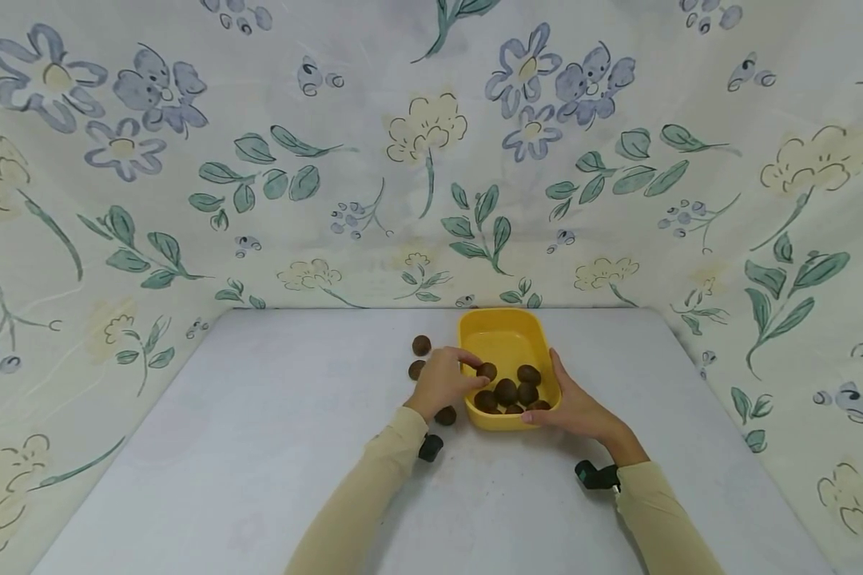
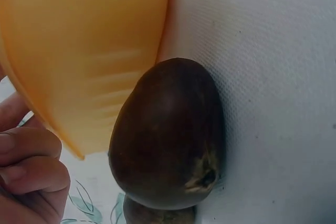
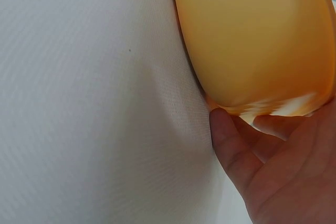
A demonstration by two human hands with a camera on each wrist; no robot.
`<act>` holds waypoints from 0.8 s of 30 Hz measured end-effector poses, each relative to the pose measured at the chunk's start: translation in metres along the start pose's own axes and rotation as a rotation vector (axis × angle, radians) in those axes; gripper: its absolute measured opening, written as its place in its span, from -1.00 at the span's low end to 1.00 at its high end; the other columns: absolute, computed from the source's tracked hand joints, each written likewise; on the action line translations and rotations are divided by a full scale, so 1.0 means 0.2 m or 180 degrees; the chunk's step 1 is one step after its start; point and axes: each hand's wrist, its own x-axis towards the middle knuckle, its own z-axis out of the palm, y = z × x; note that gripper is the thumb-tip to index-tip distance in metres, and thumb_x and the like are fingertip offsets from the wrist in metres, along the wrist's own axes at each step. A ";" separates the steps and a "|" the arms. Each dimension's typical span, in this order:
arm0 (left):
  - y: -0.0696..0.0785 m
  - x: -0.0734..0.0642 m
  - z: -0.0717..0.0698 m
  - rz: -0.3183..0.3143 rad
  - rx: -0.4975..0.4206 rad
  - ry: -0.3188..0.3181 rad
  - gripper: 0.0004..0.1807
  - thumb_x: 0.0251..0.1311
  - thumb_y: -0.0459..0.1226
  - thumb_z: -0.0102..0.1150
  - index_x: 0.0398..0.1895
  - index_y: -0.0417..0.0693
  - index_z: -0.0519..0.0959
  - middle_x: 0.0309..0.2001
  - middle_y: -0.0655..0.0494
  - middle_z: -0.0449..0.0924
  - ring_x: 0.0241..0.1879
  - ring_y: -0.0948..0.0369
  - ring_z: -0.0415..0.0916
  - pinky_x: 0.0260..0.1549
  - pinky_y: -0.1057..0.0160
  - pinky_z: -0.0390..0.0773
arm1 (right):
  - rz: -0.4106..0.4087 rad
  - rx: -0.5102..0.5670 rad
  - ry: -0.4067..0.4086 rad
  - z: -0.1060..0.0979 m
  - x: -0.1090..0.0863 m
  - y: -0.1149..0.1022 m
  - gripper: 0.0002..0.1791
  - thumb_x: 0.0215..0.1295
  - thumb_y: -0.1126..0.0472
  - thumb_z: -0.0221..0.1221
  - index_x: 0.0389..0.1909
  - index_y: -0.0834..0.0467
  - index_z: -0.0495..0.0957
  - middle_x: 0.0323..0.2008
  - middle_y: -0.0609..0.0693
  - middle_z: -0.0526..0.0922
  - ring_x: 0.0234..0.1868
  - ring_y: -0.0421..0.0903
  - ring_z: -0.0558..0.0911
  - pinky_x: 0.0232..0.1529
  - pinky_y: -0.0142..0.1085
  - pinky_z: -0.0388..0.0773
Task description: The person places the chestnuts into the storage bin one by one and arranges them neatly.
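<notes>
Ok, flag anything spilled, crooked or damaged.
Nothing clearly odd: the yellow tub sits upright, and the loose brown fruits left of it look whole. One has a pale patch, perhaps a stem scar.

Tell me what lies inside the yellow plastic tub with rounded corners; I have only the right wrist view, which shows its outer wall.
Observer: In the head view, several rounded, dark-brown, nut-like pieces lie in the tub, mostly toward the person's end.
Operator: Report what the left hand is doing.
Observer: It reaches over the tub's left rim, with one more such piece pinched between thumb and finger.
Operator: State whether any are outside.
Observer: Yes, at least three loose pieces lie on the flat white tabletop to the left of the tub.
</notes>
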 end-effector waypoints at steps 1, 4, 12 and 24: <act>0.00 0.00 0.00 0.0012 0.0060 -0.0018 -0.65 0.16 -0.15 0.50 -0.04 -0.11 0.77 0.03 0.00 0.75 0.15 0.03 0.61 0.25 -0.01 0.57 | -0.0005 0.0001 0.0000 0.00 0.00 0.00 0.52 0.07 -0.24 0.46 0.65 0.04 -0.56 0.70 0.19 -0.33 0.69 0.29 -0.12 0.56 0.33 -0.04; 0.00 0.01 0.01 0.0080 0.0264 -0.0059 -0.66 0.17 -0.14 0.49 -0.03 -0.11 0.77 0.03 0.01 0.77 0.11 0.05 0.65 0.16 0.03 0.64 | -0.0012 -0.0001 0.0000 0.00 0.00 0.00 0.52 0.08 -0.24 0.46 0.65 0.04 -0.56 0.70 0.19 -0.33 0.69 0.29 -0.12 0.56 0.33 -0.05; 0.03 0.03 0.02 0.0150 0.0596 -0.0153 -0.71 0.15 -0.14 0.52 -0.12 -0.07 0.78 -0.06 0.06 0.80 -0.07 0.11 0.69 0.00 0.08 0.70 | -0.0024 -0.0012 0.0005 0.00 0.00 0.00 0.55 0.06 -0.27 0.46 0.65 0.05 -0.57 0.70 0.20 -0.33 0.68 0.29 -0.11 0.57 0.32 -0.05; 0.04 0.06 0.03 0.0023 0.0839 -0.0266 -0.74 0.13 -0.11 0.54 -0.19 -0.03 0.78 -0.14 0.10 0.78 -0.21 0.16 0.64 -0.15 0.13 0.69 | 0.0017 0.0018 -0.0002 0.00 -0.01 0.01 0.56 0.05 -0.28 0.47 0.65 0.03 -0.58 0.70 0.18 -0.34 0.69 0.29 -0.13 0.57 0.32 -0.08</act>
